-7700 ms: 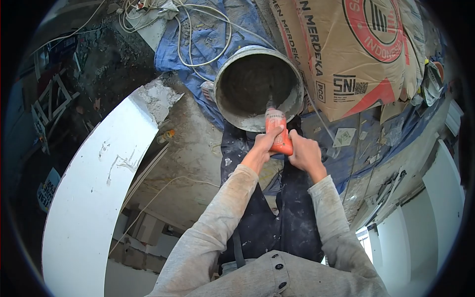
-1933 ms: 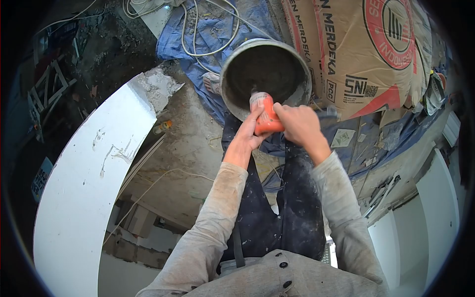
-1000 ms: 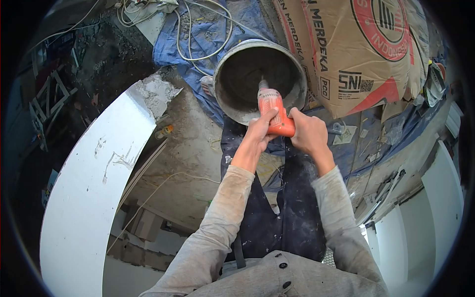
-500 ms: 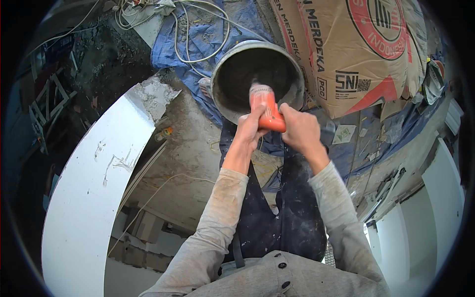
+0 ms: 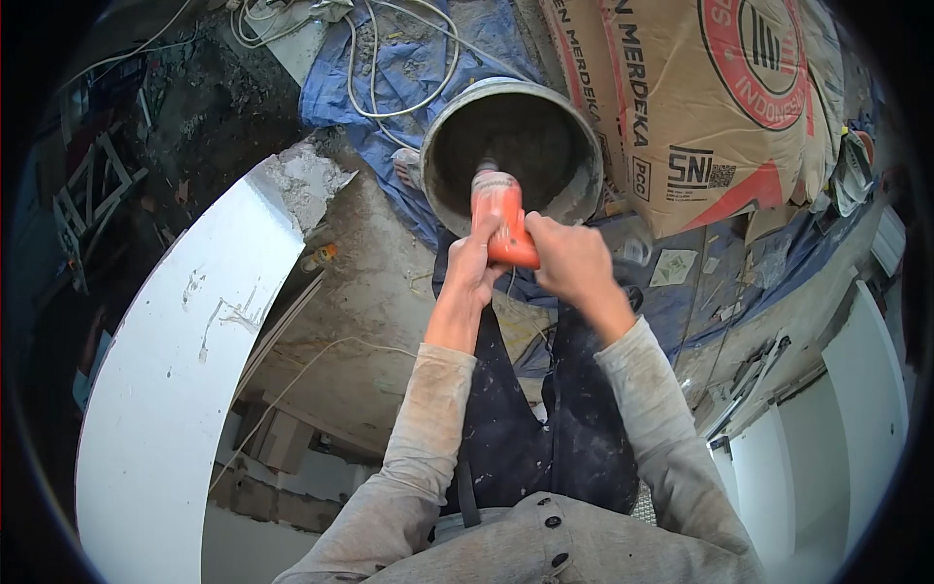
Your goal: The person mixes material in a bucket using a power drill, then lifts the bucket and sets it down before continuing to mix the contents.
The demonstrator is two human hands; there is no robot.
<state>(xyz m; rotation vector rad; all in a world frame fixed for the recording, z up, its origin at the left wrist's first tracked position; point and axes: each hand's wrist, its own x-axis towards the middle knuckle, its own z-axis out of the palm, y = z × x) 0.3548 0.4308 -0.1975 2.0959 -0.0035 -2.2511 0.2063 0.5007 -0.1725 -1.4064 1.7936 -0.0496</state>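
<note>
An orange power drill [image 5: 500,209] points down into a round bucket [image 5: 592,185] in front of me. My left hand [image 5: 471,265] wraps round the drill's body from the left. On the other side, my right hand [image 5: 572,258] is closed on its handle end. The drill's front end reaches over the near rim; its tip is hard to make out against the dark inside. Grey wet-looking mix [image 5: 530,146] lies in the bucket, and grey smears coat the rim.
Large brown cement bags [image 5: 720,107] stand right beside the bucket. A blue tarp [image 5: 389,73] with a pale looped cable [image 5: 455,49] lies behind it. To my left rises a white curved panel or wall edge [image 5: 185,321] with a broken end.
The drill and both hands have shifted a little to the left and toward the bucket's left side. Both hands keep their hold on it.
</note>
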